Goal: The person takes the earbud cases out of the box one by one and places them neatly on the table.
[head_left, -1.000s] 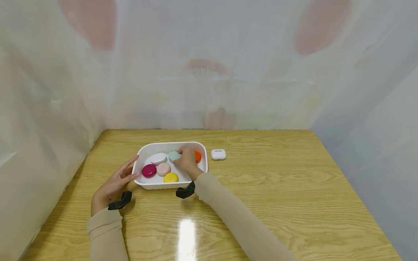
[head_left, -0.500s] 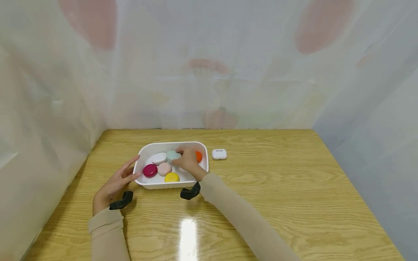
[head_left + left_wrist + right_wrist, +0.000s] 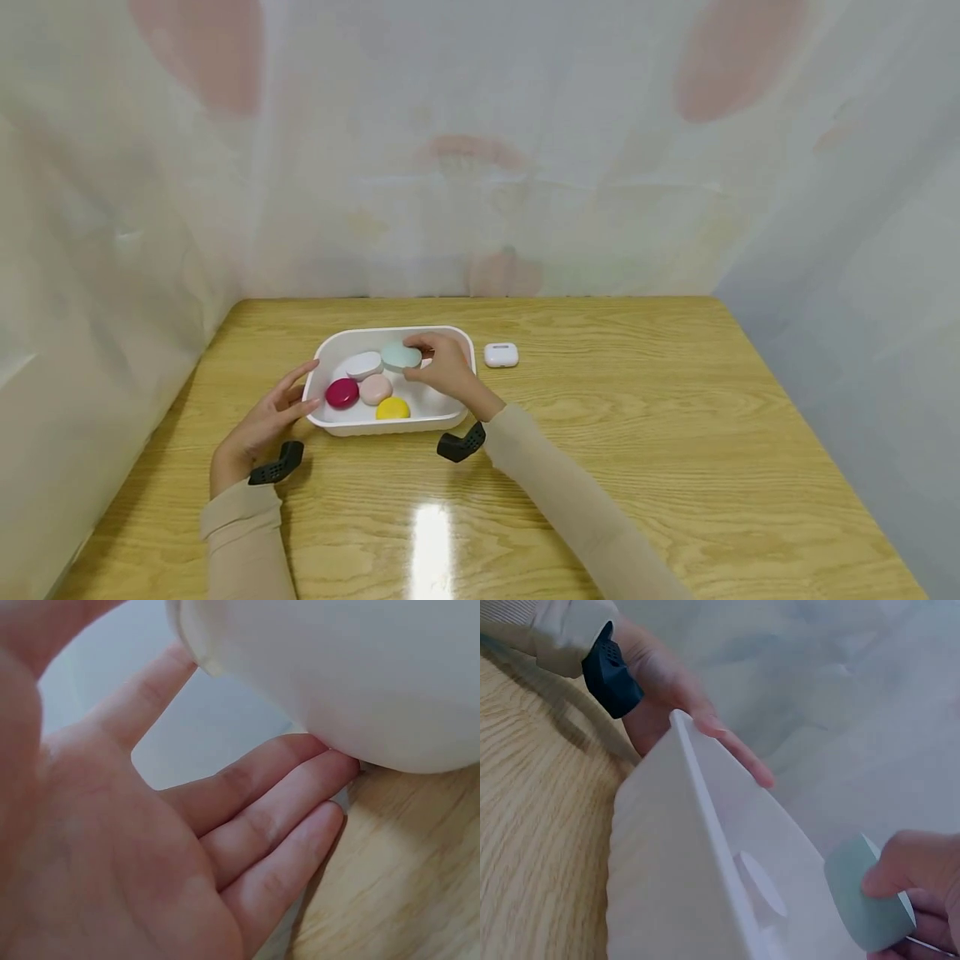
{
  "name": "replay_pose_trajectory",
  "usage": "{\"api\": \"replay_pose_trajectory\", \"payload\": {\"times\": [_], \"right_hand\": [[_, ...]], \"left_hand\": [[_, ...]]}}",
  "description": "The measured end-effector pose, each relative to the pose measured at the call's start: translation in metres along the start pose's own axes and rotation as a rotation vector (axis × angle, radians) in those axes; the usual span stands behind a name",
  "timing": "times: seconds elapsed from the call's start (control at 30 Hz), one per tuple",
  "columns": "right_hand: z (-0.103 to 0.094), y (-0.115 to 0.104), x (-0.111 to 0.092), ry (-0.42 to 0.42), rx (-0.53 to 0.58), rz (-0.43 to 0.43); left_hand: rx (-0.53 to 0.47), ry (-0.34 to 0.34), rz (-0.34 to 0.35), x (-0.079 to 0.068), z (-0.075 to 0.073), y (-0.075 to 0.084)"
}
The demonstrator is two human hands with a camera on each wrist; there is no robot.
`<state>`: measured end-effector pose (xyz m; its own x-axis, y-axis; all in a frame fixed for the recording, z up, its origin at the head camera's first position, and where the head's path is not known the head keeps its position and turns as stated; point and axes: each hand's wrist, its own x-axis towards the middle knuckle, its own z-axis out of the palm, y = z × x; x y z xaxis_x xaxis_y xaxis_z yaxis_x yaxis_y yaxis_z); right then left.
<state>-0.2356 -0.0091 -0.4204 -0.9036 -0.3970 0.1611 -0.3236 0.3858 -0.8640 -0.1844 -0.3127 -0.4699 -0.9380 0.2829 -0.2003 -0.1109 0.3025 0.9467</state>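
My right hand (image 3: 446, 367) pinches a mint-green, smooth puck-shaped piece (image 3: 401, 357) over the back of a white bin (image 3: 352, 427). The right wrist view shows the thumb on one face of this mint-green piece (image 3: 847, 889) and fingers behind it. At the bin's left end is my left hand (image 3: 262, 421), its fingers extended. Those fingers (image 3: 255, 817) meet the bin's outer wall (image 3: 360, 697). Inside the bin lie a white oval piece (image 3: 364, 366), a magenta round piece (image 3: 342, 393), a pale pink one (image 3: 376, 389) and a yellow one (image 3: 393, 407).
A small white earbud case (image 3: 501, 355) stands just right of the bin on the wooden table (image 3: 637, 433). Pale sheeting (image 3: 600, 217) hangs behind the table and along both sides. The orange piece is mostly hidden behind my right hand.
My right hand has drawn back up and to the right, and the mint-green piece has risen and shows more fully. The orange piece has become covered. My left hand stays at the bin.
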Motion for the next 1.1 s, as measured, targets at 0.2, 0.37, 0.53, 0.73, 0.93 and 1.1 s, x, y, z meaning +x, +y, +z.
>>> {"api": "replay_pose_trajectory", "payload": {"times": [0.2,0.37,0.53,0.73,0.93,1.1], "right_hand": [[-0.015,0.009,-0.008,-0.037,0.038,-0.129],[-0.031,0.020,-0.011,-0.084,0.122,-0.067],[-0.046,0.035,-0.015,-0.091,0.193,-0.062],[-0.065,0.058,-0.020,-0.068,0.203,-0.087],[-0.081,0.070,-0.027,-0.053,0.261,-0.059],[-0.092,0.075,-0.033,-0.049,0.258,-0.052]], "left_hand": [[-0.024,-0.001,0.014,0.001,0.000,-0.003],[-0.026,-0.005,0.010,0.001,-0.002,-0.002],[-0.016,-0.004,0.008,-0.001,-0.002,-0.002],[-0.033,0.003,-0.005,-0.002,0.001,-0.003],[-0.047,-0.003,-0.009,-0.003,0.000,-0.004],[-0.042,0.000,-0.003,-0.004,-0.001,-0.003]]}}
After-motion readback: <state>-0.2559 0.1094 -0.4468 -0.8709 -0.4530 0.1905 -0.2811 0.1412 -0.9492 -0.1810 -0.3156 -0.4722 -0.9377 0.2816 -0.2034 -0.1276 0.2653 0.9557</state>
